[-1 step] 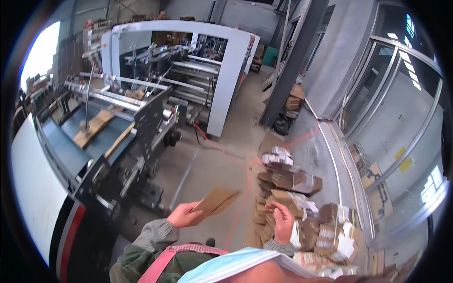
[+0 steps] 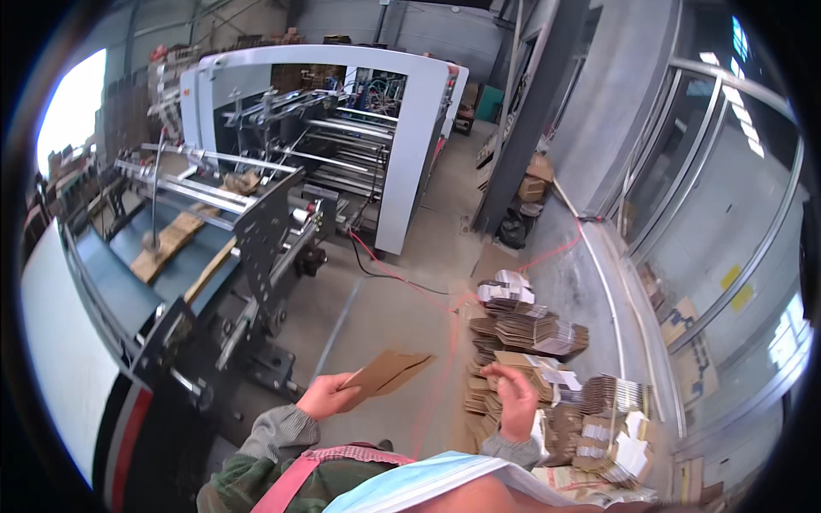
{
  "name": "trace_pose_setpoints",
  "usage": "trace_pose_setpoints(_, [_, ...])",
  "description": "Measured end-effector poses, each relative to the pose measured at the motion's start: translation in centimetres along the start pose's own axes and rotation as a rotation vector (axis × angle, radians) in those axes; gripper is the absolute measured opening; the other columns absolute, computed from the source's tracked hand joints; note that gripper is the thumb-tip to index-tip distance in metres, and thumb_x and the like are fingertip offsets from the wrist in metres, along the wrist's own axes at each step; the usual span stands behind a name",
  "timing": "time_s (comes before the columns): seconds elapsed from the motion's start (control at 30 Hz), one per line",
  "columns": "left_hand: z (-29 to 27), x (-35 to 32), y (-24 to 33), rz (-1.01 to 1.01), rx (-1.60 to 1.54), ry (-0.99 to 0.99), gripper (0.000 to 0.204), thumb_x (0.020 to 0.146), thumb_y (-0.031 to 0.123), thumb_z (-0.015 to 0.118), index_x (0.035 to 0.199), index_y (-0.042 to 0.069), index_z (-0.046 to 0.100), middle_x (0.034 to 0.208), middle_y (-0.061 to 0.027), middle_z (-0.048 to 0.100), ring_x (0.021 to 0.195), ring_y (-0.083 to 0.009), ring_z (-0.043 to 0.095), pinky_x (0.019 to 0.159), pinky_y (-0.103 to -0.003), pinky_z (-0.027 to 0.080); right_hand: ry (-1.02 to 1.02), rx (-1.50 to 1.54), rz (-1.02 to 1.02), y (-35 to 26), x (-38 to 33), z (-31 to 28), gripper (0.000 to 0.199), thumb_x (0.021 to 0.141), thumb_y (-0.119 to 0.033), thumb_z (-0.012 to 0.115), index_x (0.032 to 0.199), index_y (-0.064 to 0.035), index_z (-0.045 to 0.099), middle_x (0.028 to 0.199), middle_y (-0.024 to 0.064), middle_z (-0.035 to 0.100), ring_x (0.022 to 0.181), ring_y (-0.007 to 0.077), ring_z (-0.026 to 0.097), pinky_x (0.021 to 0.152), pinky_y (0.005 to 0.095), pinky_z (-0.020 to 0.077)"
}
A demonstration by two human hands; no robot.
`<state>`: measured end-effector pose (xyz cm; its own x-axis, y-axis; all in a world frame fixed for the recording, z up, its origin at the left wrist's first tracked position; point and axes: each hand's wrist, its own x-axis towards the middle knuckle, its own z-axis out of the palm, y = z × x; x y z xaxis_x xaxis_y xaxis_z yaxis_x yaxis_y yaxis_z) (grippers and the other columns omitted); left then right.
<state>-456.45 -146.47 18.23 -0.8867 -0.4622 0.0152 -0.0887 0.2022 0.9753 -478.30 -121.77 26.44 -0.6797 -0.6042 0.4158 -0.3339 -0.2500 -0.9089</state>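
My left hand [image 2: 327, 396] is closed on the edge of a flat piece of brown cardboard [image 2: 385, 376], thumb on top. The cardboard tilts up to the right, with a dark slit or fold line across it, and hangs over the floor. To its right, apart from the cardboard, my right hand [image 2: 514, 402] is raised with loosely bent fingers, and I see nothing in it. Bundled stacks of flat brown cardboard [image 2: 530, 329] lie on the floor beyond and beside my right hand.
A machine with a blue belt [image 2: 192, 248] and metal rollers runs along the left, a grey-white frame [image 2: 402, 171] at its far end. Red cord [image 2: 428, 289] crosses the floor. A dark pillar [image 2: 534, 128] and glass partition [image 2: 727, 188] stand right. A black bag [image 2: 513, 229] sits by the wall.
The view has shifted slightly and is sharper. My left hand still grips the cardboard, which has turned a little; my right hand stays almost where it was.
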Motion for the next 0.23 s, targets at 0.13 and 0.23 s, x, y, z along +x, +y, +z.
trace_pose_setpoints(0.13, [-1.3, 4.1, -1.1, -0.208, -0.180, 0.294, 0.026, 0.090, 0.011, 0.060, 0.114, 0.001, 0.062, 0.092, 0.0023, 0.064, 0.085, -0.0043, 0.053, 0.074, -0.024, 0.048, -0.429, 0.299, -0.401, -1.7, 17.9, 2.2, 0.030, 0.080, 0.008, 0.049, 0.108, 0.0058, 0.059, 0.104, 0.0201, 0.064, 0.099, 0.0298, 0.060, 0.092, 0.0378, 0.0445])
trace_pose_setpoints(0.23, [-0.9, 15.9, -0.7, -0.199, -0.064, 0.248, 0.027, 0.090, 0.011, 0.061, 0.116, 0.002, 0.062, 0.092, 0.0037, 0.062, 0.085, -0.0046, 0.053, 0.074, -0.024, 0.048, -0.555, 0.607, -0.590, -2.4, 28.8, 0.4, 0.029, 0.082, 0.000, 0.054, 0.110, 0.0037, 0.058, 0.107, 0.0212, 0.064, 0.098, 0.0343, 0.060, 0.092, 0.0501, 0.0429])
